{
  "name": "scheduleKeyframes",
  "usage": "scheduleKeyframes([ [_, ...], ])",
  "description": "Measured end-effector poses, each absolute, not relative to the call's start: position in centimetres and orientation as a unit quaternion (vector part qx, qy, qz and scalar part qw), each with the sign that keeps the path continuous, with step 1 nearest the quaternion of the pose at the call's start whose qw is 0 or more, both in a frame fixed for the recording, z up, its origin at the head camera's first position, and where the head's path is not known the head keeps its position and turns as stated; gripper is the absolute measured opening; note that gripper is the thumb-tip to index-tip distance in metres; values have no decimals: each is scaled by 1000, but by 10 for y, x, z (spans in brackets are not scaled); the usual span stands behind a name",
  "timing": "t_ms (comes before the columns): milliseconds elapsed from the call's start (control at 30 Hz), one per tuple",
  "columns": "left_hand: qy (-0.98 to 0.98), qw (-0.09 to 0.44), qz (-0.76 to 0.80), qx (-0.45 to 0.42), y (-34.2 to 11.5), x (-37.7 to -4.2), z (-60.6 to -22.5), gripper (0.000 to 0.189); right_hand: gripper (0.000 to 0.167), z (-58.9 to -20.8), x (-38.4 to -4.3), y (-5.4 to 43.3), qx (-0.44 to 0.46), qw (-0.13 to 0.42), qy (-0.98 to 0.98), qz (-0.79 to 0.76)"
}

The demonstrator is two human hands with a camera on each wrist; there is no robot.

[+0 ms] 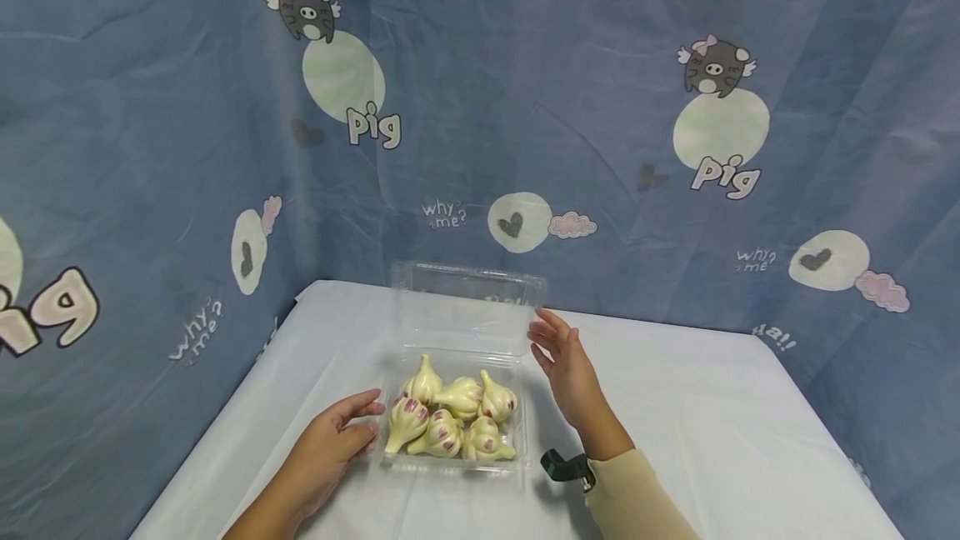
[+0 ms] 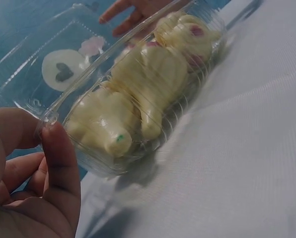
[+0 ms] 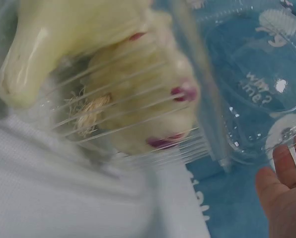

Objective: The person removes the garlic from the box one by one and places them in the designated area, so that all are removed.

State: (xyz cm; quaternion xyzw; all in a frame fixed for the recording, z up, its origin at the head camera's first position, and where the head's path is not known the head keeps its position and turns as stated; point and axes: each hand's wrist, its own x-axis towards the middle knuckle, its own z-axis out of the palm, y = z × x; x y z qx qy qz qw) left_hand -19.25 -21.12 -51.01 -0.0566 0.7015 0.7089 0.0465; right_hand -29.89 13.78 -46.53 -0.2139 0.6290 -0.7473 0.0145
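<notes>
A clear plastic clamshell box [image 1: 450, 465] stands on the table with its lid [image 1: 461, 323] raised at the back. Several pale garlic bulbs [image 1: 442, 433] with purple patches lie inside in two rows. At the box's left side, my left hand [image 1: 324, 450] pinches the rim between thumb and forefinger, as the left wrist view shows. My right hand [image 1: 573, 373] is by the lid's right edge, fingers loosely bent and touching or nearly touching it. In the right wrist view, the right fingertips [image 3: 282, 163] overlap the clear lid, so exact contact is hard to tell.
A white cloth [image 1: 675, 407] covers the table. Blue fabric [image 1: 600, 107] printed with pigs and words hangs behind and at the sides, close to the table's back edge. A dark device [image 1: 564, 467] is strapped to the right wrist beside a beige sleeve [image 1: 637, 498].
</notes>
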Motion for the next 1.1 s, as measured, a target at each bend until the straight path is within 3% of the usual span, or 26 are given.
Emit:
scheduleKeyframes([
  [400, 708, 40, 703, -50, -212, -193, -506, 57, 81, -478, -311, 133, -144, 74, 567, -808],
  [767, 712, 46, 699, -55, -212, -192, -504, 56, 56, -495, -318, 130, -91, 106, 510, -849],
  [1100, 709, 50, 701, -58, -211, -193, -501, 56, 61, -508, -315, 135, -47, 144, 420, -895],
])
